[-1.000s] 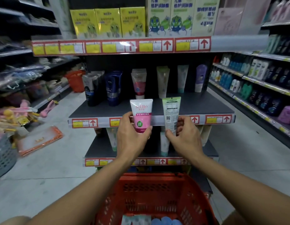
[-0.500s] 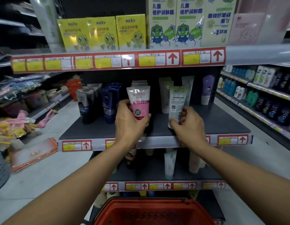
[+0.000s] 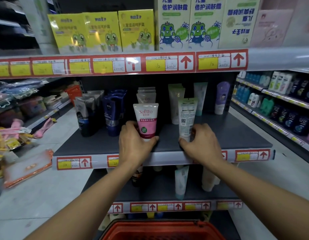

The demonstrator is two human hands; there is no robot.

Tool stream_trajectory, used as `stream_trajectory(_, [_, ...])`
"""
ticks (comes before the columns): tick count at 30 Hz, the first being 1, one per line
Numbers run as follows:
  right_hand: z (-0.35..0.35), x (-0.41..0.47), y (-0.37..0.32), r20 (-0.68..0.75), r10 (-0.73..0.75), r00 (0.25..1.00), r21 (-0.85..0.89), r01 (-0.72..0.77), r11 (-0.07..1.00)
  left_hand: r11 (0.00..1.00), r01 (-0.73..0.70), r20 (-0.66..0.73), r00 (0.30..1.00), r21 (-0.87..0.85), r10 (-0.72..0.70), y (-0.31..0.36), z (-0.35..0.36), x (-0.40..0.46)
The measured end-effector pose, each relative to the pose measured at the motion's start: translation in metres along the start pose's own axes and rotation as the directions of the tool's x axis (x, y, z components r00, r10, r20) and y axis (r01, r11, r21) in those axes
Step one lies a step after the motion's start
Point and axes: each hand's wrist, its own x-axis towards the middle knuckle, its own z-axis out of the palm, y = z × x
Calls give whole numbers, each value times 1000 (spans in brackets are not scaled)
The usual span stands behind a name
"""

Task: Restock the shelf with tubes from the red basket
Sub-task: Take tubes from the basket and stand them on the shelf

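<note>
Tubes — two, upright on shelf (image 3: 228, 135): left hand (image 3: 134, 144) grips pink tube (image 3: 146, 122), right hand (image 3: 200, 142) grips green tube (image 3: 185, 116).

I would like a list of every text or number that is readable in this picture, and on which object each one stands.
"Softto": pink tube in the left hand.
"Softto", faint: tube behind it.
"12": two yellow price tags on the upper shelf edge.
Red up arrows: shelf-edge labels.
Green tube in the right hand: QR code, print too small.
Yellow boxes and frog boxes: Chinese print, not surely readable.
</note>
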Motion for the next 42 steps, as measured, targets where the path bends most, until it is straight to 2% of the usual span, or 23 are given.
stream_trajectory(2, [0, 5, 0, 53, 7, 999, -77, -3, 997, 999, 17, 44, 999, 50, -19, 0, -2, 3])
stream_trajectory(6, [4, 22, 0, 128, 43, 991, -126, -27, 992, 994, 90, 109, 989, 69, -97, 5, -4, 13])
stream_trajectory(12, [14, 47, 1, 172, 92, 981, -145, -68, 987, 982, 127, 188, 970, 141, -153, 7, 0, 37])
stream_trajectory(17, [22, 69, 0, 218, 106, 970, -140, -76, 987, 985, 130, 256, 954, 112, -155, 3, 7, 54])
stream_trajectory(23, [35, 72, 6, 176, 6, 984, -113, 14, 993, 987, 161, 234, 960, -1, -156, -14, 20, 54])
stream_trajectory(31, [39, 73, 13, 170, -62, 984, -118, 82, 990, 984, 172, 205, 965, -38, -161, -22, 23, 60])
stream_trajectory(42, [37, 72, 9, 169, -27, 985, -122, 48, 991, 986, 163, 202, 968, -49, -150, -24, 24, 62])
